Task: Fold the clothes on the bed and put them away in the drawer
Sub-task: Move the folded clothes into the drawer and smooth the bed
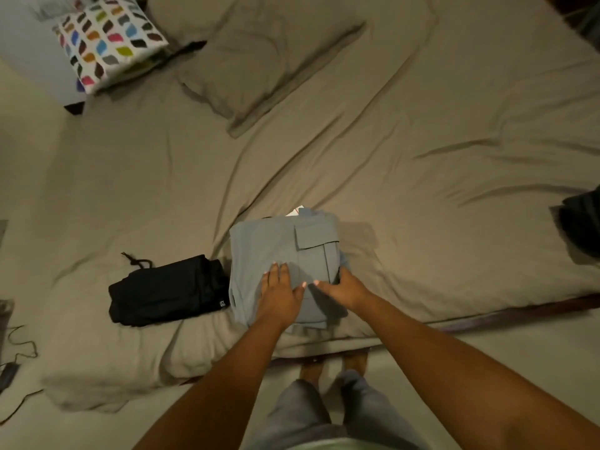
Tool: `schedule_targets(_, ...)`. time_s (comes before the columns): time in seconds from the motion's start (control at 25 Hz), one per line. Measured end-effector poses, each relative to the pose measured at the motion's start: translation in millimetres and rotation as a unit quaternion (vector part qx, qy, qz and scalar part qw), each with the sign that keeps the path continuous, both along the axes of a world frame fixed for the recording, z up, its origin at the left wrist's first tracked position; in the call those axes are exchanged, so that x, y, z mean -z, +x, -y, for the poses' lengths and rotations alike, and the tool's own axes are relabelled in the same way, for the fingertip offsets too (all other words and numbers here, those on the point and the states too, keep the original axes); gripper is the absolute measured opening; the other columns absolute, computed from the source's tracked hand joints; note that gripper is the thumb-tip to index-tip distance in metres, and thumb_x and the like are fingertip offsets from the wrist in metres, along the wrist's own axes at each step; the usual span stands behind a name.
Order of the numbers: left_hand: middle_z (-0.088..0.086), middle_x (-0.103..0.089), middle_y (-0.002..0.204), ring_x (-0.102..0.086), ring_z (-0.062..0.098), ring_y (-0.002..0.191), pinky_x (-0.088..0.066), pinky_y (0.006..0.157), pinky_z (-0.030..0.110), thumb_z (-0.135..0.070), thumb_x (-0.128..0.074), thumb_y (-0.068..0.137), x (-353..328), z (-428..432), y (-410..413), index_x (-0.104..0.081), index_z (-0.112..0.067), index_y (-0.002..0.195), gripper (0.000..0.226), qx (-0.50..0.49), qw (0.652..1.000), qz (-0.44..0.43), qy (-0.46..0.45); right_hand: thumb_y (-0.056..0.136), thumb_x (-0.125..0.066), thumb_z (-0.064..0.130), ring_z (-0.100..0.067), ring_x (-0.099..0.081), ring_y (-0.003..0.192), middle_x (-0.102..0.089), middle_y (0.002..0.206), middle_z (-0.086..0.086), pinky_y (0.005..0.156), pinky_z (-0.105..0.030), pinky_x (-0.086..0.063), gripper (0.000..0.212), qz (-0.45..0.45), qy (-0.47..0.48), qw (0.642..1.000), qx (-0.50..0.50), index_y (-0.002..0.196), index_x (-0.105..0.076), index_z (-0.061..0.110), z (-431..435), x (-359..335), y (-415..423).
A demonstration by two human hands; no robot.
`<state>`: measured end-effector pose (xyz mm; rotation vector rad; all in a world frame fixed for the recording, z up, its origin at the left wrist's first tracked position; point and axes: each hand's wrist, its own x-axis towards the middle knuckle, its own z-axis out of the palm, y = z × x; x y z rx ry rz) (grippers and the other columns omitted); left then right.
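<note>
A grey-blue garment with a flap pocket (279,248) lies folded into a square near the bed's front edge. My left hand (280,292) lies flat on its lower middle, fingers straight. My right hand (345,287) rests at its right edge, thumb on top and fingers tucked around the side of the fold. A folded black garment with a drawstring (165,290) sits just to the left, touching the grey one. No drawer is in view.
The bed's tan sheet (422,141) spreads wide. A tan pillow (263,63) and a white cushion with coloured patches (110,40) lie at the back left. A dark cloth (584,222) shows at the right edge. Cables (19,349) trail on the floor at left.
</note>
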<state>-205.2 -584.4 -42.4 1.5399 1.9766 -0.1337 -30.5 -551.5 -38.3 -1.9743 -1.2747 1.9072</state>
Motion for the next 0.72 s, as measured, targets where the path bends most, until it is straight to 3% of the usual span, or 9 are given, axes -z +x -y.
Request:
schedule_targets(0.16,0.009,-0.012,0.167,-0.012,0.032,0.152,-0.01,0.125,0.043,-0.048,-0.033,0.105,11.3,-6.6,2.0,-0.014,-0.018,0.16,0.065,-0.024,0.999,0.028,0.006,0.082,-0.079,0.044,-0.031,-0.057,0.123,-0.058,0.139,-0.013,0.098,-0.034,-0.048,0.077,0.014,0.02,0.994,0.11,0.142,-0.044,0.011,1.0,13.1,-23.1)
schedule_targets(0.32,0.008,-0.018,0.166,-0.019,0.028,0.15,-0.017,0.124,0.042,-0.043,-0.031,0.107,10.0,-9.7,-9.3,-0.018,-0.021,0.159,0.058,-0.07,0.996,0.046,0.034,0.091,-0.069,0.045,-0.027,-0.061,0.109,-0.064,0.122,-0.01,0.081,-0.032,-0.048,0.054,0.074,0.189,0.978,0.041,0.13,-0.05,0.012,8.1,-3.3,-54.5)
schedule_targets(0.4,0.008,-0.022,0.165,-0.021,0.025,0.15,-0.018,0.123,0.039,-0.042,-0.031,0.107,12.2,-12.9,-17.5,-0.019,-0.021,0.159,0.057,-0.093,0.993,0.053,0.058,0.094,-0.064,0.044,-0.026,-0.061,0.106,-0.063,0.12,-0.009,0.082,-0.035,-0.049,0.048,0.046,0.242,0.969,-0.005,0.129,-0.05,0.014,0.0,-8.1,-63.1)
schedule_targets(0.48,0.007,-0.023,0.165,-0.022,0.025,0.149,-0.018,0.122,0.038,-0.045,-0.033,0.106,14.6,-17.8,-27.6,-0.021,-0.022,0.159,0.059,-0.088,0.993,0.057,0.055,0.095,-0.064,0.041,-0.028,-0.061,0.109,-0.063,0.123,-0.01,0.087,-0.039,-0.051,0.046,0.018,0.243,0.97,-0.011,0.132,-0.051,0.015,-19.4,-2.1,-59.7)
schedule_targets(0.6,0.001,-0.019,0.165,-0.021,0.026,0.148,-0.021,0.12,0.043,-0.05,-0.04,0.103,16.8,-23.2,-36.0,-0.02,-0.024,0.159,0.065,-0.036,0.997,0.013,0.068,0.095,-0.065,0.039,-0.032,-0.061,0.112,-0.064,0.126,-0.012,0.087,-0.037,-0.05,0.049,0.063,0.198,0.978,0.01,0.136,-0.052,0.015,-55.8,16.1,-34.2)
schedule_targets(0.72,0.006,-0.012,0.167,-0.015,0.03,0.15,-0.021,0.118,0.051,-0.06,-0.051,0.095,20.8,-30.0,-47.5,-0.012,-0.015,0.16,0.088,-0.138,0.987,-0.059,0.061,0.095,-0.066,0.04,-0.035,-0.06,0.114,-0.063,0.129,-0.013,0.083,-0.035,-0.047,0.053,0.102,0.124,0.987,0.008,0.138,-0.049,0.014,-73.7,37.5,-18.3)
